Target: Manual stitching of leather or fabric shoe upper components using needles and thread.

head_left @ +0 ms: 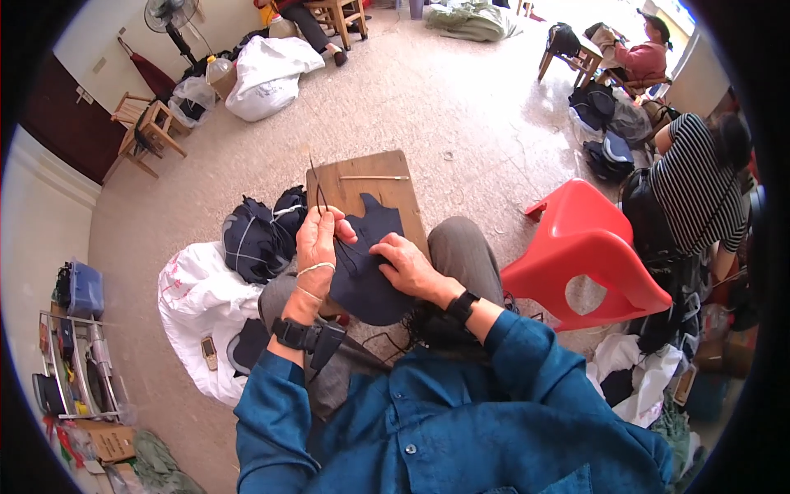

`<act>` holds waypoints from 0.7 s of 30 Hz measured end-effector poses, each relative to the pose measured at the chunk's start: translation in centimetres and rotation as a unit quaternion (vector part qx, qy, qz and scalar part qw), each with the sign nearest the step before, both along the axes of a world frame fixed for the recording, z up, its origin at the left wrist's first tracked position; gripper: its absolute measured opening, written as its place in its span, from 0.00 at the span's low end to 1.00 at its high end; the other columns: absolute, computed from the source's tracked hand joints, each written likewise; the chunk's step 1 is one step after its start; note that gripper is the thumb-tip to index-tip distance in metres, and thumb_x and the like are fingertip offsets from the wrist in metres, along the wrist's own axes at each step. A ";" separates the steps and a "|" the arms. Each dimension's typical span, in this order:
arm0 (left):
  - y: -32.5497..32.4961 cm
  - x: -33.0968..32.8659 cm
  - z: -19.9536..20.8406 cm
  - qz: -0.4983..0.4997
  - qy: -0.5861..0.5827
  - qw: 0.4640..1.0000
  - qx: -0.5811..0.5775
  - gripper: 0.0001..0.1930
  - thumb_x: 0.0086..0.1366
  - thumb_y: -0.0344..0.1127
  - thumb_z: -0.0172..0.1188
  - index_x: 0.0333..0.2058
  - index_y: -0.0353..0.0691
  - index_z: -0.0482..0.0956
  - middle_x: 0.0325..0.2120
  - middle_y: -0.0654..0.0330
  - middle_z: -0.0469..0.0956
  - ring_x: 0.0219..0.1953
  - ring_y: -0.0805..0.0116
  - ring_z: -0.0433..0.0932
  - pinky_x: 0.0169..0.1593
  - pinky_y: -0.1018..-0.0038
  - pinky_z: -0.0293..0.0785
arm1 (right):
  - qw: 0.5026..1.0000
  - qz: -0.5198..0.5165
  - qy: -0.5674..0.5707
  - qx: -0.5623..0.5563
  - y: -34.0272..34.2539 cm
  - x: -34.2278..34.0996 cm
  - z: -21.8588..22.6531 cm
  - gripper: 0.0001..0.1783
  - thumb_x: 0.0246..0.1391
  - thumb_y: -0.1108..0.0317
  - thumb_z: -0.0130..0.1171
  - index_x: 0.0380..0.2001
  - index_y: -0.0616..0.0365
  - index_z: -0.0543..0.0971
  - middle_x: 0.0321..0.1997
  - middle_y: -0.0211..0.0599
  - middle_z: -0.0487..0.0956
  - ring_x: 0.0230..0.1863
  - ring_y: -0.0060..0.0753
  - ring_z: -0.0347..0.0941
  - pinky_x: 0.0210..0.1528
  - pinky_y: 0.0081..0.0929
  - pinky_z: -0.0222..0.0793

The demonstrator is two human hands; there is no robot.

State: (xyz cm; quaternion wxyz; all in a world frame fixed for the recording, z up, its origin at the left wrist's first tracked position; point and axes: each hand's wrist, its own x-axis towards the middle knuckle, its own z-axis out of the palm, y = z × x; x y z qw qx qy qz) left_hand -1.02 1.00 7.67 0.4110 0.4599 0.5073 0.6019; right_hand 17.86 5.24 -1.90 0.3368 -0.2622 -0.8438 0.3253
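A dark navy cloth piece (372,284) with a notched upper edge lies over my lap and the near part of a small wooden stool (346,174). Above its left side my left hand (317,240) is closed, fingertips pinched on a thin black cord (319,185). The cord's loop sticks up past the fingers and its loose strands hang over the cloth. My right hand (407,267) bends its fingers onto the cloth's right part, thumb and fingertips gripping it. On the stool top rests a thin stick-like tool (374,178).
A tied dark bundle (251,239) and a white sack (193,288) bearing a phone (209,352) sit at my left. A red plastic stool (576,247) stands right, near a person in a striped top (699,181). Farther off are a wooden chair (148,128) and a large white bag (267,74).
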 end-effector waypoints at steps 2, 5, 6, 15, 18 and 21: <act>0.1 0.4 0.9 0.000 0.011 1.000 0.011 0.12 0.80 0.40 0.46 0.41 0.38 0.73 0.27 0.62 0.77 0.29 0.74 0.77 0.39 0.78 0.77 | 1.000 -0.010 -0.009 0.006 -0.5 0.0 0.1 0.18 0.48 0.76 0.64 0.45 0.59 0.80 0.45 0.47 0.76 0.50 0.56 0.74 0.53 0.45 0.71; 0.3 1.1 2.6 -0.006 0.035 0.999 0.019 0.12 0.80 0.40 0.45 0.42 0.38 0.73 0.28 0.61 0.78 0.31 0.73 0.79 0.40 0.77 0.77 | 1.000 -0.014 -0.006 0.007 -0.7 0.1 0.2 0.17 0.49 0.76 0.63 0.45 0.58 0.80 0.45 0.47 0.76 0.50 0.56 0.74 0.53 0.45 0.71; 0.4 1.2 3.1 -0.010 0.050 0.999 0.016 0.12 0.81 0.39 0.45 0.42 0.38 0.73 0.29 0.60 0.79 0.32 0.73 0.79 0.40 0.77 0.77 | 1.000 -0.011 -0.006 0.003 -0.7 0.1 0.2 0.17 0.49 0.76 0.63 0.45 0.58 0.80 0.45 0.46 0.75 0.50 0.56 0.73 0.53 0.45 0.71; 1.3 1.5 4.9 -0.021 0.048 0.997 0.050 0.12 0.81 0.39 0.45 0.44 0.37 0.72 0.30 0.58 0.81 0.34 0.69 0.82 0.44 0.73 0.80 | 1.000 -0.013 -0.010 0.013 -1.0 0.3 0.1 0.18 0.49 0.76 0.63 0.46 0.58 0.80 0.45 0.44 0.76 0.51 0.52 0.73 0.54 0.44 0.71; 1.3 1.2 5.1 -0.027 0.024 0.998 0.054 0.12 0.81 0.38 0.45 0.43 0.36 0.73 0.31 0.57 0.82 0.35 0.68 0.83 0.45 0.72 0.81 | 1.000 -0.015 -0.008 0.014 -1.0 0.3 0.2 0.18 0.49 0.76 0.64 0.46 0.59 0.80 0.45 0.44 0.76 0.51 0.52 0.73 0.54 0.44 0.71; 1.4 0.8 5.5 -0.007 0.071 0.996 0.059 0.12 0.80 0.37 0.48 0.43 0.35 0.76 0.34 0.57 0.83 0.37 0.70 0.83 0.47 0.73 0.79 | 1.000 -0.014 -0.009 0.010 -0.9 0.2 0.3 0.17 0.51 0.74 0.65 0.46 0.59 0.80 0.45 0.45 0.75 0.51 0.53 0.73 0.54 0.45 0.70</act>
